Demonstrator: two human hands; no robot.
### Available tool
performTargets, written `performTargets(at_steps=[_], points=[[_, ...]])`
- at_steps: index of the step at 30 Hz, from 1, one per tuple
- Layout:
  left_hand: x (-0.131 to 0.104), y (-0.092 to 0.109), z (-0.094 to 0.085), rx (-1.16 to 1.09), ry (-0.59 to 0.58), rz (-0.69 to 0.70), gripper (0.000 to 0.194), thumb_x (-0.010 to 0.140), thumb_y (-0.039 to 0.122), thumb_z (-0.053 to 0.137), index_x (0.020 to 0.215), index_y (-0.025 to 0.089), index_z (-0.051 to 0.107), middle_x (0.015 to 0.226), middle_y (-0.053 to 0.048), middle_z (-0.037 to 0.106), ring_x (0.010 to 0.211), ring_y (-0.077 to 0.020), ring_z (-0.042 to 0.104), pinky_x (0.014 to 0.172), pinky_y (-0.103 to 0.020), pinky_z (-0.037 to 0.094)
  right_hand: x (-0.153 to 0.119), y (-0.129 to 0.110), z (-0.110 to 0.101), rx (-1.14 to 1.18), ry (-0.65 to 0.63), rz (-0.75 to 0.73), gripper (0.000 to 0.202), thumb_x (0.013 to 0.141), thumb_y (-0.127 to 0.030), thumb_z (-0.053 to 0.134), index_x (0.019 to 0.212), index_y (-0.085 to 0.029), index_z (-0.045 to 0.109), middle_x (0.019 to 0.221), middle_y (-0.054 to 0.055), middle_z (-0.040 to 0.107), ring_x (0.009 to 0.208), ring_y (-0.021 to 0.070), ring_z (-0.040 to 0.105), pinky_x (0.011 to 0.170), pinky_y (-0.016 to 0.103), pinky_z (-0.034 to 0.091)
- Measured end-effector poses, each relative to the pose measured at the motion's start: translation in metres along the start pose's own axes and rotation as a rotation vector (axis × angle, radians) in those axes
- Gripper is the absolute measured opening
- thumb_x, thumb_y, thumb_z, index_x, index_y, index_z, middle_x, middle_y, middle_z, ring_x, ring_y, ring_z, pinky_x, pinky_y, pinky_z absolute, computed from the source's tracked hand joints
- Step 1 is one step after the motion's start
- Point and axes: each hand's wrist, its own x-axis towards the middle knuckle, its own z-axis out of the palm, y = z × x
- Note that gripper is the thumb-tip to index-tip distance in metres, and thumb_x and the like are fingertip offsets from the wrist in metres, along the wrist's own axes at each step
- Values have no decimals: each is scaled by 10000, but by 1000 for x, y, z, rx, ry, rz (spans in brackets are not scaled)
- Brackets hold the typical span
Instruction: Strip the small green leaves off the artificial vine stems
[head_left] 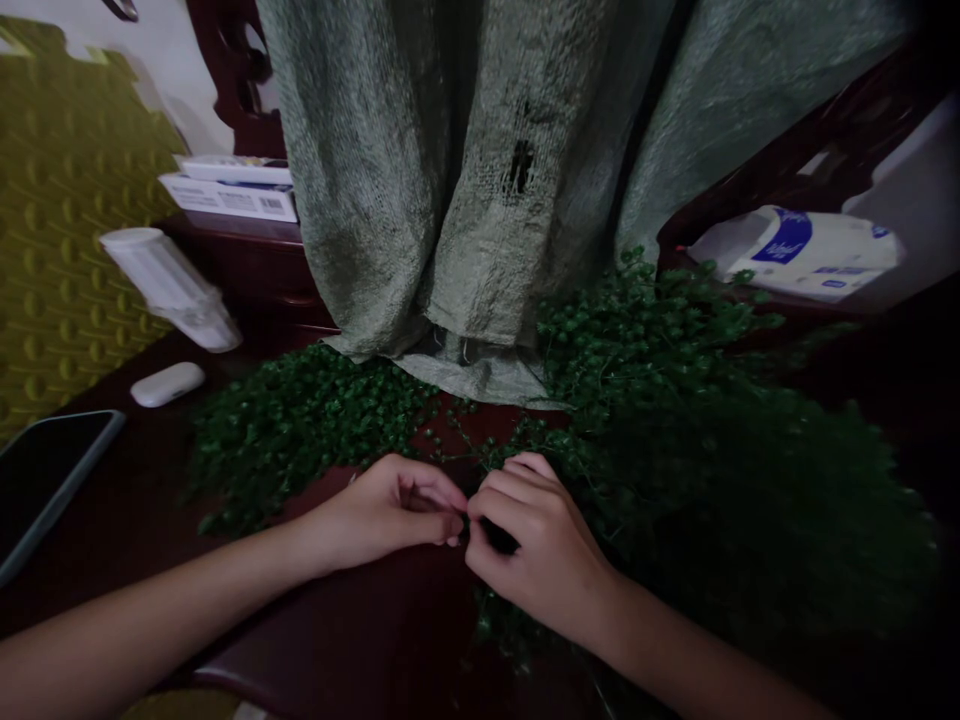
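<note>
My left hand (397, 508) and my right hand (536, 535) meet above the front of a dark red table (345, 640). Thumb and fingers of each are closed in a pinch, tips nearly touching around a small dark bit of a green sprig (464, 524), mostly hidden by the fingers. Leafy stems show beneath my right hand. Behind my left hand spreads a pile of small-leaved greens (307, 415). A larger, taller heap of leafy stems (720, 470) lies beside and behind my right hand, its right part dark and blurred.
A grey-green woven sack (495, 230) with a hole hangs at the back. On the left are a phone (56, 480), a white earbud case (167, 384), a stack of plastic cups (172, 285) and flat boxes (229, 195). A tissue pack (821, 250) sits back right.
</note>
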Motion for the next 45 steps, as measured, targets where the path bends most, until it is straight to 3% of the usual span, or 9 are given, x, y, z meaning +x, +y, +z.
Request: performTargets(at_steps=[6, 11, 19, 24, 35, 45], points=[[0, 2, 0, -79, -3, -29, 207, 684, 161, 774, 834, 123, 637, 628, 17, 727, 565, -84, 639, 566, -174, 483, 1, 0, 0, 1, 35, 10, 111, 769, -79, 537, 751, -170, 598, 702, -6, 578, 694, 131, 510, 811, 313, 397], [-1, -1, 2, -126, 4, -11, 290, 678, 158, 790, 801, 146, 528, 617, 17, 728, 569, -85, 647, 585, -179, 491, 0, -1, 1, -49, 44, -4, 160, 788, -75, 535, 671, -175, 579, 640, -21, 545, 651, 124, 484, 793, 318, 394], [1, -5, 1, -82, 2, -18, 251, 643, 135, 794, 751, 131, 567, 639, 14, 725, 590, -90, 648, 618, -197, 476, -2, -2, 2, -97, 64, -29, 190, 805, -68, 502, 649, -176, 517, 641, -19, 505, 649, 129, 444, 744, 313, 379], [-2, 0, 4, -14, -5, -33, 183, 675, 171, 752, 738, 127, 586, 606, 14, 694, 568, -87, 601, 603, -204, 451, -3, -4, 0, -91, 1, -84, 219, 820, -81, 482, 625, -180, 491, 645, -11, 494, 654, 137, 424, 692, 315, 349], [-3, -5, 9, 87, 50, 24, 140, 595, 100, 669, 684, 126, 564, 564, 50, 606, 526, -55, 463, 525, -167, 351, -6, -4, 2, -64, -42, -73, 202, 798, -63, 482, 635, -181, 462, 662, -8, 480, 677, 141, 416, 679, 310, 333], [-6, -7, 8, 182, 48, 71, 131, 568, 56, 607, 661, 140, 568, 622, 29, 653, 536, -68, 511, 525, -174, 388, -2, -1, 2, 11, -14, -28, 178, 744, -34, 470, 650, -180, 506, 639, -7, 480, 655, 143, 437, 670, 300, 348]])
